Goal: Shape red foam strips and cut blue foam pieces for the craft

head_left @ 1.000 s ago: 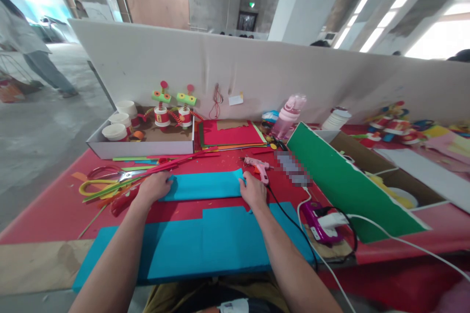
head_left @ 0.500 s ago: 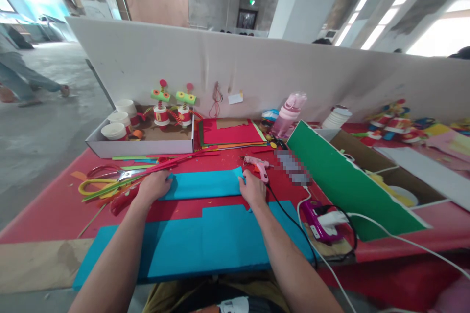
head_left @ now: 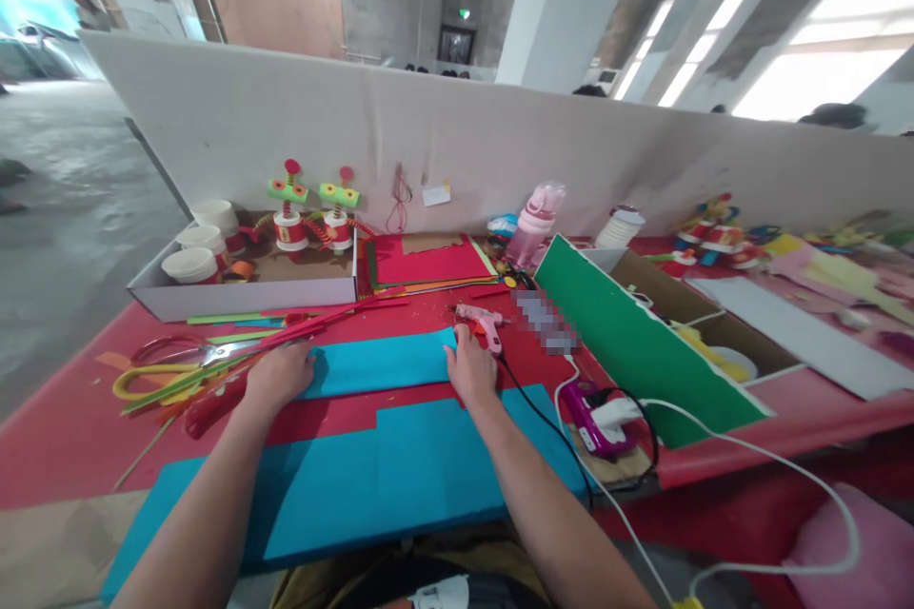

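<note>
A folded strip of bright blue paper lies across the red table covering, held at both ends. My left hand is closed on its left end, with the thumb along the edge. At the right end, my right hand pinches the corner. Closer to me is a large blue sheet or board, partly under my forearms. A pink glue gun rests just beyond my right hand. Left of my left hand lie scissors with red handles, among yellow handles and coloured paper strips.
A white tray with paper cups and two cup figures stands back left. Coloured sheets and a pink bottle sit behind. A green-sided box and purple power strip with cables are at right.
The camera has turned slightly right, so the scene sits further left in view. Both hands keep hold of the blue strip in about the same place.
</note>
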Motion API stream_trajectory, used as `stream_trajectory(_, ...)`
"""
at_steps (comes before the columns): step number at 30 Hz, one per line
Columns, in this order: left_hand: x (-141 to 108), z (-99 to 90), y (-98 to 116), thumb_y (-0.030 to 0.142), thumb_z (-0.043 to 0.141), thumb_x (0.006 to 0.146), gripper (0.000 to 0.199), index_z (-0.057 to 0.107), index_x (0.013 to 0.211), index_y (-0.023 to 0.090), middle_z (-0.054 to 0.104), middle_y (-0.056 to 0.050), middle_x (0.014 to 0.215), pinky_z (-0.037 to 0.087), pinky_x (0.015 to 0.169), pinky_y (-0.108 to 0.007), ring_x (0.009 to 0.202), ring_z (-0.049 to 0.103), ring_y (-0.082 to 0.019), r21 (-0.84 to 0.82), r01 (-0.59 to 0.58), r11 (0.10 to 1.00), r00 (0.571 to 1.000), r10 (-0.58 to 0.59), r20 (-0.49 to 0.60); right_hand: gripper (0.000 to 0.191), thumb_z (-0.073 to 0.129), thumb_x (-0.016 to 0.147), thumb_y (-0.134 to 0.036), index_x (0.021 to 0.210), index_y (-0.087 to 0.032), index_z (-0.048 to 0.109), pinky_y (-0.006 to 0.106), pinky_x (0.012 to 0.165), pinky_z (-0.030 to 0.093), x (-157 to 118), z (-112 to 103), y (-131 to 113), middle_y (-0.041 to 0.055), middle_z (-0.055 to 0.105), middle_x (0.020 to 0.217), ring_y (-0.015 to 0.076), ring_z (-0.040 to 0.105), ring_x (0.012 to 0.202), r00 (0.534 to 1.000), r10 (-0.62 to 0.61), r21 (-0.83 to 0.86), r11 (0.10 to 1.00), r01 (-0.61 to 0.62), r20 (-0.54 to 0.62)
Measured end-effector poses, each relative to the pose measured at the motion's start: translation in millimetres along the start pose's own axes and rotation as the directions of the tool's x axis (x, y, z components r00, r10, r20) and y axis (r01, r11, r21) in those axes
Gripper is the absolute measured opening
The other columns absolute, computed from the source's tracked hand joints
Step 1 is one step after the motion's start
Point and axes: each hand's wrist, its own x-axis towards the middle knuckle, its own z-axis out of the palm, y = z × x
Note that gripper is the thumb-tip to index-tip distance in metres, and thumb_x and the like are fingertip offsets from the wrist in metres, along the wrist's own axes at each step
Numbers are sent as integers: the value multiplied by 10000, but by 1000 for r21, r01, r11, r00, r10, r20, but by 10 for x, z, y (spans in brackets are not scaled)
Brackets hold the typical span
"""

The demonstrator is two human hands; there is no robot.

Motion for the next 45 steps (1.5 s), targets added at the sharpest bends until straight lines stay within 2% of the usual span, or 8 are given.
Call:
stream_trajectory(7,-141,-86,164,306,252,887,459,618,1115,149,654,-228,1120,494,753,-489,984,638,-392,-18,91,996,995,-90,36,289,390,953,-174,1214,-217,506,332,856,386,-25,-33,-27,118,509,1287,234,505,1075,966,-237,-91,969,228,-108)
stream_trajectory(11,-172,-107,200,294,234,895,460,606,1125,150,657,-219,1114,495,755,-479,983,642,-381,-6,95,995,995,-95,43,280,361,942,-112,1060,-197,600,301,834,389,-33,-47,-52,97,589,1176,210,509,1004,924,-382,-31,923,382,5)
stream_trajectory(16,-162,-94,190,307,251,892,446,608,1110,152,655,-217,1118,495,757,-473,993,640,-380,-7,100,995,995,-100,29,265,396,892,-61,1000,-138,626,300,785,405,-3,-55,-140,118,642,996,217,546,932,937,-344,-21,938,345,56)
stream_trajectory(22,-159,-78,187,285,262,889,432,612,1105,155,664,-208,1102,498,766,-471,988,645,-369,-3,94,996,996,-94,-1,410,492,909,-457,1064,-94,603,373,792,428,-26,-65,-452,178,607,1019,291,534,984,964,-265,-37,964,265,-17)
stream_trajectory(30,-193,-81,201,252,275,887,409,636,1053,157,681,-198,1050,507,759,-451,954,662,-338,24,91,996,995,-90,-47,240,382,946,-119,1010,-196,601,289,796,411,-123,0,-757,74,605,1036,207,507,969,827,-561,97,826,555,36)
stream_trajectory(35,-176,-66,207,257,292,886,384,631,1037,156,682,-192,1044,509,751,-442,951,661,-343,24,88,996,995,-87,-50,273,379,908,-48,999,-166,608,283,827,409,-92,123,-761,80,617,1027,201,512,961,844,-534,232,816,529,-44)
stream_trajectory(41,-201,-123,126,273,327,889,359,612,1077,161,673,-179,1061,505,789,-449,991,644,-336,-15,90,996,995,-90,-34,403,385,969,-407,1256,-175,547,371,1048,324,-114,255,-748,105,539,1319,226,438,1236,796,-592,303,741,599,-125)
stream_trajectory(45,-380,-179,385,282,279,928,421,560,1193,113,621,-210,1164,459,903,-483,1143,559,-337,-50,89,995,924,-101,-369,681,376,896,-623,1440,-213,369,463,1138,181,-153,290,-757,91,353,1502,285,276,1387,771,-632,242,739,629,-75)
